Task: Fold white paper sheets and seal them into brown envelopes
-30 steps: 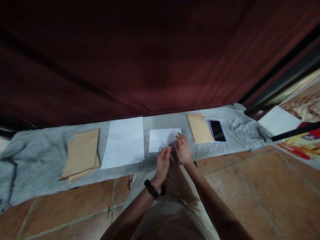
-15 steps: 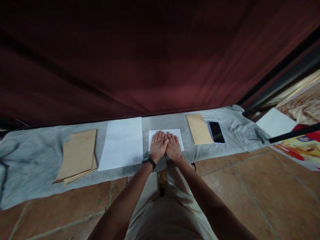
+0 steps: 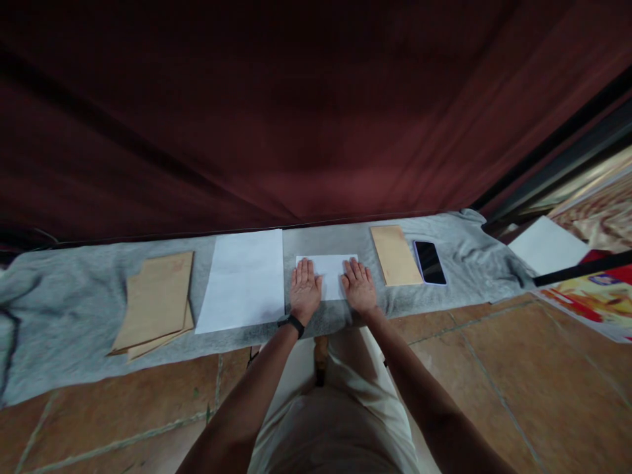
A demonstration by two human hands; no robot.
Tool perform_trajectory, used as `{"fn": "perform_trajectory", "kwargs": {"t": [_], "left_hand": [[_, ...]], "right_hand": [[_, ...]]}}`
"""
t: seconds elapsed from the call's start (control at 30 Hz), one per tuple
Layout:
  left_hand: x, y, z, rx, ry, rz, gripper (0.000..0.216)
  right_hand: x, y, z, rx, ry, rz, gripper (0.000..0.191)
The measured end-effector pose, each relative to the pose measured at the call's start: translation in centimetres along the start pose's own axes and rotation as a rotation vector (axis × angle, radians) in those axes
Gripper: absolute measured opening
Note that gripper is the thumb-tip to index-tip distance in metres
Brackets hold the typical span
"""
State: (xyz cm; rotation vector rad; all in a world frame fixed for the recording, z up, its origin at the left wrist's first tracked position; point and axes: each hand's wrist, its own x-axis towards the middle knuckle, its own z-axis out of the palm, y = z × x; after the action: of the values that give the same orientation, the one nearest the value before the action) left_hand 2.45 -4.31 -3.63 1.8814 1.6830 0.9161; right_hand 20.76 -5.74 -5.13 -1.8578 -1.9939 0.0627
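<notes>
A small folded white sheet [image 3: 330,271] lies on a grey cloth [image 3: 74,322] spread along the floor. My left hand [image 3: 305,289] lies flat on the sheet's left end, fingers stretched out. My right hand [image 3: 359,287] presses flat on its right end, fingers also stretched out. A black band sits on my left wrist. Neither hand holds anything.
Left of the folded sheet lies a larger white sheet [image 3: 244,280], then a stack of brown envelopes [image 3: 155,303]. To the right are one brown envelope [image 3: 395,255] and a black phone [image 3: 430,262]. A dark red curtain hangs behind; tiled floor lies in front.
My left hand came down onto the folded sheet beside the right. Both palms met at its middle, then slid apart to its two ends.
</notes>
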Motion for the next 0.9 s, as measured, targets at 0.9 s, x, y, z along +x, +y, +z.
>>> {"fn": "perform_trajectory", "kwargs": {"t": [0.9], "left_hand": [[0.6,0.8,0.5,-0.105,0.007,-0.006,0.056]], "right_hand": [[2.6,-1.8,0.5,0.018,-0.066,-0.137,0.049]]}}
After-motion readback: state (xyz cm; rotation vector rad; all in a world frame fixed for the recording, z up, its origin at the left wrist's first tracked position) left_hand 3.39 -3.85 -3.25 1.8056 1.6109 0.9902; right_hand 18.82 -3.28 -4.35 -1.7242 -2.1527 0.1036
